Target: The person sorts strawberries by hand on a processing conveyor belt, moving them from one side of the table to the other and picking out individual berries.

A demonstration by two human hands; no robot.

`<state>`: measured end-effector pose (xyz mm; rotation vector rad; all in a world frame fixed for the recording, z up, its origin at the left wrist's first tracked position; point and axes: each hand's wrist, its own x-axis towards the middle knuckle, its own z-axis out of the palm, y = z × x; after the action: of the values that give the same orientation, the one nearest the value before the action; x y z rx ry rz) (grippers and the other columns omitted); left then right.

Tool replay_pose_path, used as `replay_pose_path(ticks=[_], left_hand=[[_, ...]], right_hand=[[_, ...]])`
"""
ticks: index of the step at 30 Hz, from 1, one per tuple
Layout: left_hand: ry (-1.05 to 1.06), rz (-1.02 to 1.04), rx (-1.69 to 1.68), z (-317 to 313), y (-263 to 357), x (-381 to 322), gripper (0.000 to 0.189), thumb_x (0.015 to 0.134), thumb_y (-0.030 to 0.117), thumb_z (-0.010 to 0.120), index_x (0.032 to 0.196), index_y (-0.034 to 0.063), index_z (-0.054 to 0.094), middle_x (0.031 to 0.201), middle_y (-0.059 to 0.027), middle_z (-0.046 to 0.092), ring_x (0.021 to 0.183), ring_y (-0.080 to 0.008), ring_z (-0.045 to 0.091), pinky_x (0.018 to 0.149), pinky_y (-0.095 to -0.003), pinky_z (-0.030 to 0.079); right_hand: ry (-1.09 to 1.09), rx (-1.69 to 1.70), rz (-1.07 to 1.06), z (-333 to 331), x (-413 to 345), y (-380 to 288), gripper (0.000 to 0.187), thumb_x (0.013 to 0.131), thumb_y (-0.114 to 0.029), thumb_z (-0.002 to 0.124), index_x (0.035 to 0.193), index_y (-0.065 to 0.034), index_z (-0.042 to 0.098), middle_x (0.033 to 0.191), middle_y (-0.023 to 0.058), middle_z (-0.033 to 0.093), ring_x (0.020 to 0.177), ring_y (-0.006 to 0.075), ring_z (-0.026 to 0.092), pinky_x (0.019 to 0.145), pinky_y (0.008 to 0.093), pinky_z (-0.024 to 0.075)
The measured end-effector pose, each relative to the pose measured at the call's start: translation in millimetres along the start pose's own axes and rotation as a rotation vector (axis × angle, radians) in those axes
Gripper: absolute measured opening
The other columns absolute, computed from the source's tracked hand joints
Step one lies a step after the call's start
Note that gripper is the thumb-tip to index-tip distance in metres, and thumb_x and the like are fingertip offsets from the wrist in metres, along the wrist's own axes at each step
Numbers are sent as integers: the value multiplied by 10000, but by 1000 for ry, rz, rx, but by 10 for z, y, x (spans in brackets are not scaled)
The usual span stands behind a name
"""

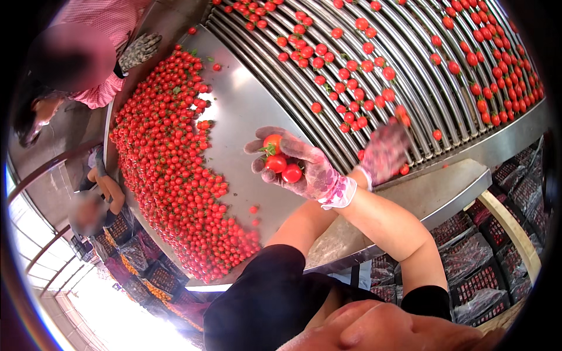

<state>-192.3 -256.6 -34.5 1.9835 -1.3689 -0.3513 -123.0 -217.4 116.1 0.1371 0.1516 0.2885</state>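
My forearms cross, the right one over the left. My right hand (303, 164), in a stained pink-and-white glove, is palm up over the bare metal of the sorting table (246, 105). Its curled fingers hold several red tomatoes (275, 163), one with a green calyx. My left hand (386, 151), in a similar glove, is motion-blurred over the metal rollers (421, 101) at their near edge. Blurred tomatoes (401, 115) lie at its fingertips; whether it grips any is unclear. More tomatoes (351, 87) lie scattered along the rollers.
A large heap of small tomatoes (171, 145) covers the table's left side. Across it, a person's camouflage-gloved hand (139, 51) rests near the rim. Another person (112, 188) is farther left. Black crates (476, 281) stand below the metal ledge (439, 191) at right.
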Motion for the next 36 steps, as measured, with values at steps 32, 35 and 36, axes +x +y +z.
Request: replay_pose_path(ticks=[32,35,36], left_hand=[[-328,-436,293,-1275,-269,-1950,630,938,478,502,1441,111,405,1457,-123,408,1297,-309,470,1072,-503,384],[-565,-904,486,-1745,-245,-2546,626,884,447,618,1371,88,457,1333,-136,514,1205,-299,550,1004,-431,465],[-603,-983,523,-1783,-327,-2754,626,866,437,656,1347,81,475,1291,-140,549,1174,-296,576,981,-407,492]], right_hand=[[37,-222,163,-61,-109,285,522,953,-356,624,1367,-72,483,1275,158,572,1012,262,627,857,347,533],[47,-194,232,-108,-147,355,517,944,-327,637,1365,-69,483,1273,166,577,1015,268,634,854,351,541],[9,-186,261,-145,-162,375,516,937,-313,645,1359,-63,484,1276,172,576,1011,275,641,846,351,544]])
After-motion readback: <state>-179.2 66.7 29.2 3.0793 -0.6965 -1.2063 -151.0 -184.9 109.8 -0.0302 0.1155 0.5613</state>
